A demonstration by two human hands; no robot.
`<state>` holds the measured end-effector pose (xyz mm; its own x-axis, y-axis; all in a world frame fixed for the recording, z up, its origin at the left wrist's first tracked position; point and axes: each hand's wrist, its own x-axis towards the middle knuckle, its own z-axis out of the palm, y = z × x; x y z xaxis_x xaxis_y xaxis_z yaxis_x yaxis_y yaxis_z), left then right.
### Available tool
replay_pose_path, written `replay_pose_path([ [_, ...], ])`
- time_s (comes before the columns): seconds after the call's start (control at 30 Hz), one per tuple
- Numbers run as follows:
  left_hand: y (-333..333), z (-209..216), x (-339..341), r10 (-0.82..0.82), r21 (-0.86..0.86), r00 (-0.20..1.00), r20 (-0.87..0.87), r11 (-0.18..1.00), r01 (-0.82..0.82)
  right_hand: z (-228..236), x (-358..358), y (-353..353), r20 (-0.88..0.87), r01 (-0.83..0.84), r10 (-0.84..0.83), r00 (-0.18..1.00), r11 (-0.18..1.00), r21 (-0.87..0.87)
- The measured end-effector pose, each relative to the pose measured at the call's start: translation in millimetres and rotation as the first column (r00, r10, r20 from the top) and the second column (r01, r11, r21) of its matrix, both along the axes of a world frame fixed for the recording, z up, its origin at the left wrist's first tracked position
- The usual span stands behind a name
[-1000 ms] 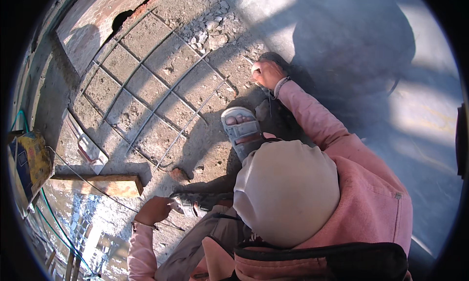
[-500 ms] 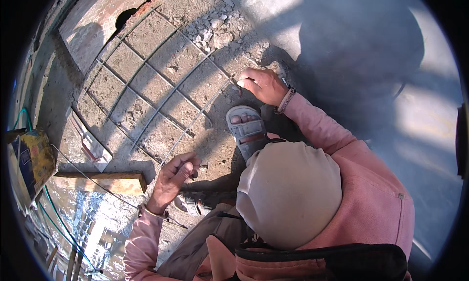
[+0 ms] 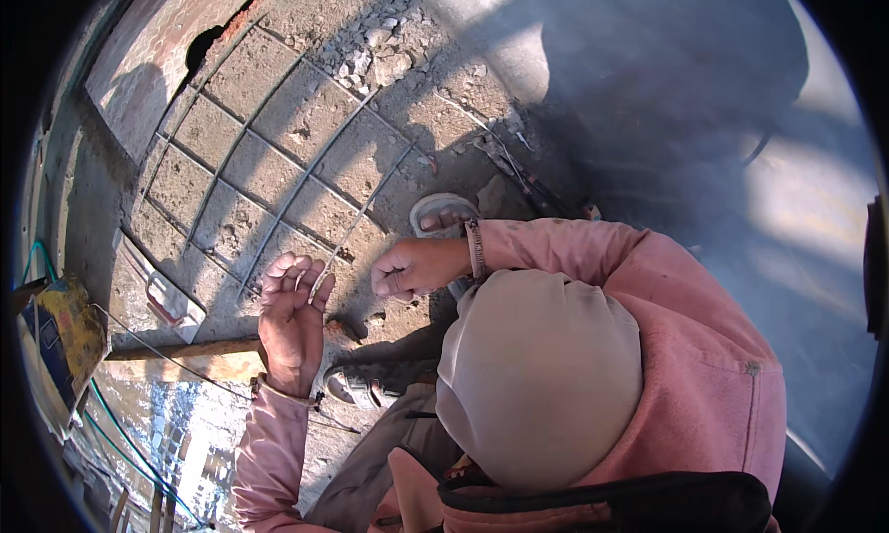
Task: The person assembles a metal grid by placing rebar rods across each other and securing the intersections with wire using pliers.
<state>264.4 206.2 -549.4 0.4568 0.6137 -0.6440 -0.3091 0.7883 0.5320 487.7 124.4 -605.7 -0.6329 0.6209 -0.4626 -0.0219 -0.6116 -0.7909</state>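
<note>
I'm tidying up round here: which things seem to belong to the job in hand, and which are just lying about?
Seemingly in the job: metal rod grid, with the left hand at one rod's end and the right hand close by.

Apparently lying about: flat trowel, wooden plank, broken stones.

two kinds of flooring meet here. the rough ground (image 3: 398,322) is brown and gritty, with pale broken stone (image 3: 389,67) strewn near its upper edge. right of it spreads a smooth grey floor (image 3: 806,274), bluish in shade, with bright sunlit patches and a large rounded shadow (image 3: 667,51) toward its top. past the ground's upper left edge lies a patterned, tile-like surface (image 3: 176,42), beside a dark hole (image 3: 202,48). a grey concrete strip (image 3: 95,153) borders the left edge. beyond the lower left corner, a glossy patch (image 3: 194,436) glares with sunlight.
</note>
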Motion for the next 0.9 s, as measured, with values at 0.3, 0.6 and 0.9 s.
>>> replay_pose_path([
  [0.3,36.6,-12.0,-12.1,0.168,0.191,0.981,-0.095,0.97,-0.148,11.4,15.3,19.0,-0.153,0.131,-0.161,0.975,0.973,-0.189],
  [0.6,27.2,-1.7,-9.9,0.008,0.371,0.976,-0.216,0.926,0.075,39.0,5.3,91.2,0.014,0.402,-0.427,0.904,0.863,0.305],
  [0.9,23.3,20.4,-14.6,-0.062,0.454,0.942,-0.329,0.865,0.215,51.6,-54.6,108.1,-0.01,0.255,-0.269,0.963,0.901,0.352],
])
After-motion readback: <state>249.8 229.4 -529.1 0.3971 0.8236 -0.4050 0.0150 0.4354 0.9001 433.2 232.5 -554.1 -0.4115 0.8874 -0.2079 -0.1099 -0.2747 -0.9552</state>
